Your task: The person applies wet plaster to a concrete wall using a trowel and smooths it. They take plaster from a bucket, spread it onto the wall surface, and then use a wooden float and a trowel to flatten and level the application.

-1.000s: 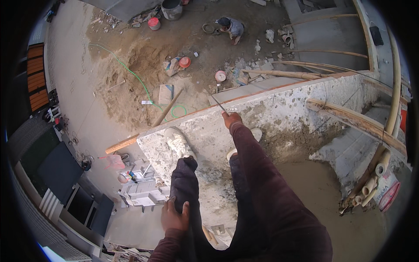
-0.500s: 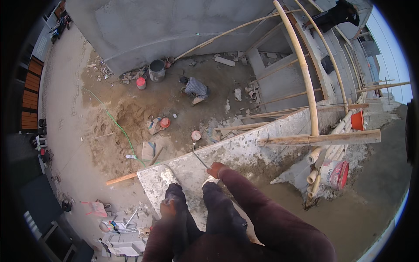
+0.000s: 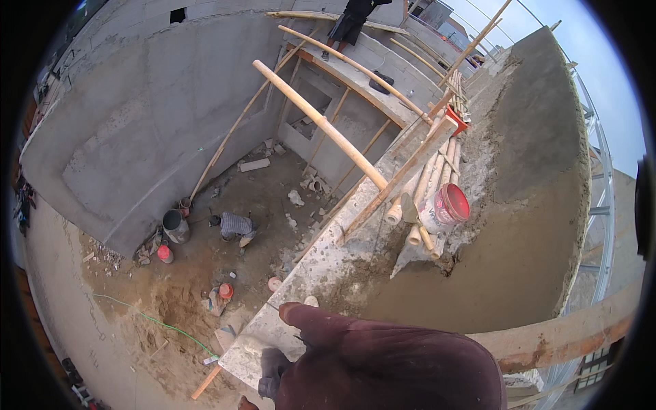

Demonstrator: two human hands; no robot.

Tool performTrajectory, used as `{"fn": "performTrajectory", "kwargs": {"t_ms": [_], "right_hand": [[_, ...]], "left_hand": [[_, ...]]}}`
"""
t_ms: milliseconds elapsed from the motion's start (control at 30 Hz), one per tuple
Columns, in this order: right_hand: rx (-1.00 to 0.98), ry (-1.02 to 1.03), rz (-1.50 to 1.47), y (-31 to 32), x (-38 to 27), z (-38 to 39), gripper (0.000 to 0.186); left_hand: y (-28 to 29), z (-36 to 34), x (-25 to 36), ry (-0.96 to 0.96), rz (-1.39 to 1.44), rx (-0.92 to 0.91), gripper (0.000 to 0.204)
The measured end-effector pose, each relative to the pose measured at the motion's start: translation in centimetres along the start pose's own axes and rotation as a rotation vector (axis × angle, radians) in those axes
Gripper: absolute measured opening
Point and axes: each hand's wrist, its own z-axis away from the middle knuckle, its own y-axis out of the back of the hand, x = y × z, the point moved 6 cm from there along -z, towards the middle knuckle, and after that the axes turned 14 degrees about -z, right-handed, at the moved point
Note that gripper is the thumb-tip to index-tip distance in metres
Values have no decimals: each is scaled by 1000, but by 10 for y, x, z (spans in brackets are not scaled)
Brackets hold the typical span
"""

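Note:
At the ledge's edge, my right hand (image 3: 290,313) is closed around a thin dark rod (image 3: 272,306); the sleeve hides part of the hand. Only a bit of my left hand (image 3: 247,404) shows at the lower edge, low beside my dark trouser leg (image 3: 273,369), its fingers cut off or unclear. I stand on a rough concrete ledge (image 3: 321,263), a pale shoe (image 3: 311,301) just beyond the right hand. To the right, a white bucket with a red inside (image 3: 443,208) stands by a bundle of bamboo poles (image 3: 437,167), a trowel (image 3: 408,208) lying on them.
Wet grey mortar (image 3: 471,287) spreads on the right. A bamboo pole (image 3: 321,123) and a wooden plank (image 3: 400,179) cross ahead. The ledge drops to a sandy floor where a person (image 3: 236,227) crouches near a dark drum (image 3: 175,225). Another person (image 3: 348,27) stands on the far wall.
My view has swung to the right, bringing more wet mortar and the outer frame into sight. My right sleeve now covers most of my legs; the left hand has slipped to the lower edge.

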Motion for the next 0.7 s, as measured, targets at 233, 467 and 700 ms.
{"fn": "performTrajectory", "kwargs": {"t_ms": [233, 467, 700], "right_hand": [[104, -35, -226, 28, 7, 57, 33], [143, -121, -192, 24, 43, 60, 43], [108, -93, -28, 11, 51, 50, 52]], "left_hand": [[-14, -32, 23, -449, -1036, -125, 48], [-30, -30, 64, -92, 497, -135, 18], [-15, -12, 48, 16, 405, -17, 24]]}}
